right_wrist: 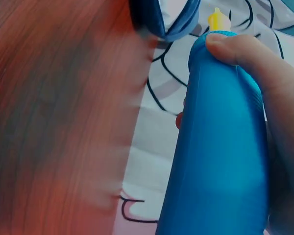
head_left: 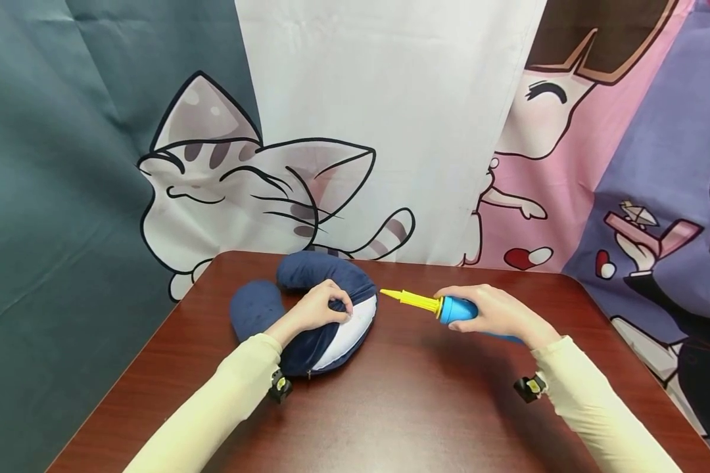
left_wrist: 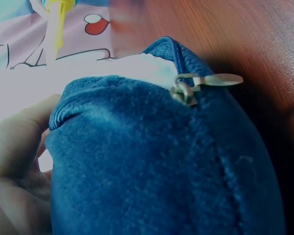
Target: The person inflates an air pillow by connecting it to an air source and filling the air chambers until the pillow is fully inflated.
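A navy U-shaped neck pillow (head_left: 325, 268) lies on the table, its cover unzipped along the outer curve so that a white inner (head_left: 350, 335) shows. My left hand (head_left: 321, 306) pinches at the edge of this opening; exactly what sits between thumb and finger is hidden. In the left wrist view a metal zipper pull (left_wrist: 220, 80) stands at the end of the gap, beside the plush cover (left_wrist: 137, 161). My right hand (head_left: 494, 312) grips a blue hand pump (right_wrist: 220, 137) above the table. The pump's yellow nozzle (head_left: 414, 300) points left towards the pillow, apart from it.
The brown wooden table (head_left: 390, 407) carries the pillow on its left half. Behind it hangs a cartoon-printed cloth (head_left: 438, 144), close to the table's back edge. A small black camera is strapped to each wrist.
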A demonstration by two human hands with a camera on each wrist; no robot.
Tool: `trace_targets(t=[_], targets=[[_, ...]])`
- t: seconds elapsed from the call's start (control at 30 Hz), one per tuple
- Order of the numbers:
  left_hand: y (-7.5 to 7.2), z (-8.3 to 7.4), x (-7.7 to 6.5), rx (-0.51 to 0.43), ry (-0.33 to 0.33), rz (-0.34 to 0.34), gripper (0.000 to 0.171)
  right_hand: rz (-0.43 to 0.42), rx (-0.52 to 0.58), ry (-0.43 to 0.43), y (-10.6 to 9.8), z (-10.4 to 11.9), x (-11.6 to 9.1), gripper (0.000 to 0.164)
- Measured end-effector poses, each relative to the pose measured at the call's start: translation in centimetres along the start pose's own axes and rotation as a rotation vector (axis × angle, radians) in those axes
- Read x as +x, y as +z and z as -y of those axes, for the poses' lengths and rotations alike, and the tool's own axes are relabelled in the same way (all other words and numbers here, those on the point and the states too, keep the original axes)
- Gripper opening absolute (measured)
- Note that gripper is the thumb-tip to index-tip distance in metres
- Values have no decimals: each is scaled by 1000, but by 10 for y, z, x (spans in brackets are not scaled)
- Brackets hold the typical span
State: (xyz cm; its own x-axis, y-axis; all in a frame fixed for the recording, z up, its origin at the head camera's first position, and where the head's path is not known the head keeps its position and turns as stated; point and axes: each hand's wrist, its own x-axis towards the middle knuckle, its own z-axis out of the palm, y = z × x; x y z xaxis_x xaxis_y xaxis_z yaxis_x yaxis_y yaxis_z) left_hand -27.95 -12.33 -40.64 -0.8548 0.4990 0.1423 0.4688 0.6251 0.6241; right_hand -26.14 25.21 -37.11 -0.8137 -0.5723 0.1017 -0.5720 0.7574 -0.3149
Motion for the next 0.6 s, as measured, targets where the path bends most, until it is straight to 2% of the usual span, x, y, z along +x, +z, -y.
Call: trace_targets(t=[0.43, 0.6], targets=[[2, -4, -4, 10, -33, -23, 6, -110, -29, 225, 11, -27, -4, 63], [3, -6, -5, 22, -79, -24, 7, -115, -14, 303, 15, -32, -8, 65]])
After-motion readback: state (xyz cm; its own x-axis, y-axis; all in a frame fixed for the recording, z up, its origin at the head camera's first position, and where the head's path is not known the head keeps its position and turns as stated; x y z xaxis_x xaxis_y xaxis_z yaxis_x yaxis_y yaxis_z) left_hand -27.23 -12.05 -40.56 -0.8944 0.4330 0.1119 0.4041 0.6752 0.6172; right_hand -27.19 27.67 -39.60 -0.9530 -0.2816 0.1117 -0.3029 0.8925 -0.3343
